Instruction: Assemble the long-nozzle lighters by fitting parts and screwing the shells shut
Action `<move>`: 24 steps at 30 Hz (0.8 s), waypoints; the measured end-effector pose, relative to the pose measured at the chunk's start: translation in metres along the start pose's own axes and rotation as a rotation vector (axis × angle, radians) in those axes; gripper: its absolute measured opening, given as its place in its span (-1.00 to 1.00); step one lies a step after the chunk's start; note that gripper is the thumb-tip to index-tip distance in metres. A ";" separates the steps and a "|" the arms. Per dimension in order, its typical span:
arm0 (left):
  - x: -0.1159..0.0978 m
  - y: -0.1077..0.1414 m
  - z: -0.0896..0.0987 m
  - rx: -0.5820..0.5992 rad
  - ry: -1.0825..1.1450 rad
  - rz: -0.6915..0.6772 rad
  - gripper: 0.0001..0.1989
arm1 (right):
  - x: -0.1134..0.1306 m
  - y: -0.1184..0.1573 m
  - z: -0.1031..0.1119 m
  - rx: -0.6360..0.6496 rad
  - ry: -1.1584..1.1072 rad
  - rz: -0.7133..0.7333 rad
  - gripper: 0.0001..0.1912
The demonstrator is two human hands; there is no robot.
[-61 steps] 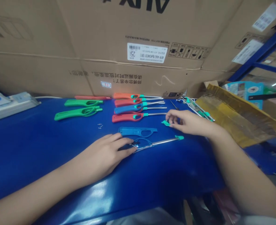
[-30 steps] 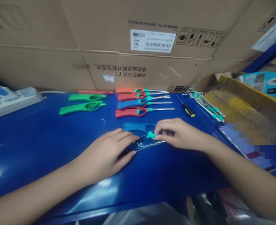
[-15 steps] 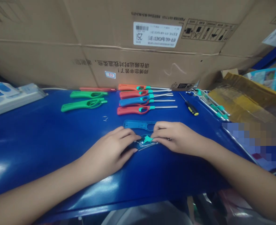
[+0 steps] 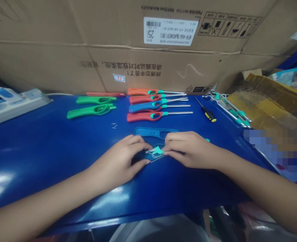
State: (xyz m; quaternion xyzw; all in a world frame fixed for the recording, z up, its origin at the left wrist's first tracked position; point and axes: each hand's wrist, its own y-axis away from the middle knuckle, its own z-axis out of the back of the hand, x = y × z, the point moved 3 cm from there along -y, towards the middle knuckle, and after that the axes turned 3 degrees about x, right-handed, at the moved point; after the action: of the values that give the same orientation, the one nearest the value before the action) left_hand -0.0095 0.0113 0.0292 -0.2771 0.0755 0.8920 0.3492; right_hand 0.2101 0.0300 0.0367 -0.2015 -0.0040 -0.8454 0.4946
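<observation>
A small teal trigger (image 4: pixel 158 150), with thin white wire beside it, sits over a dark blue lighter shell half (image 4: pixel 156 158) on the table. My left hand (image 4: pixel 129 156) is closed around the left part of that shell, thumb at the near edge and fingertips near a small metal piece (image 4: pixel 150 151). My right hand (image 4: pixel 188 148) pinches the trigger's right side with thumb and forefinger; its palm hides the shell's right end. Just beyond both hands lies another blue shell half (image 4: pixel 148 132), hollow side up.
Several assembled lighters (image 4: pixel 144 116) lie in a stack farther back. Green shells (image 4: pixel 90 111) rest left of them, with tiny screws (image 4: pixel 114 125) nearer. A screwdriver (image 4: pixel 209 114), metal tubes with teal parts (image 4: pixel 232 109) and a cardboard box (image 4: pixel 269 101) are at right; a power strip (image 4: pixel 17 104) at left.
The teal trigger has turned and shifted slightly in my right fingers, and the metal piece by my left fingertips shows more. The whole view has shifted a little.
</observation>
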 end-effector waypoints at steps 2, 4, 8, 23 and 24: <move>0.000 -0.001 0.000 -0.002 0.027 0.010 -0.77 | 0.002 0.001 0.001 -0.013 0.076 0.037 -0.76; 0.000 -0.002 0.001 -0.004 0.039 0.013 -0.78 | 0.003 0.001 0.000 -0.011 0.146 0.062 -0.75; 0.000 -0.002 0.000 -0.011 0.027 0.009 -0.77 | 0.003 0.002 -0.002 0.033 0.211 0.070 -0.74; -0.006 0.004 -0.004 0.006 -0.146 -0.039 -0.61 | 0.004 0.002 -0.001 0.073 0.220 0.055 -0.74; -0.006 0.004 -0.004 0.009 -0.154 -0.042 -0.61 | 0.004 0.002 -0.001 0.072 0.220 0.055 -0.74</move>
State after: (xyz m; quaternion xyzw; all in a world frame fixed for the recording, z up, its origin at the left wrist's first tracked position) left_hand -0.0069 0.0031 0.0292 -0.2074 0.0468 0.9028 0.3739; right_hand 0.2097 0.0256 0.0364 -0.0898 0.0255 -0.8477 0.5221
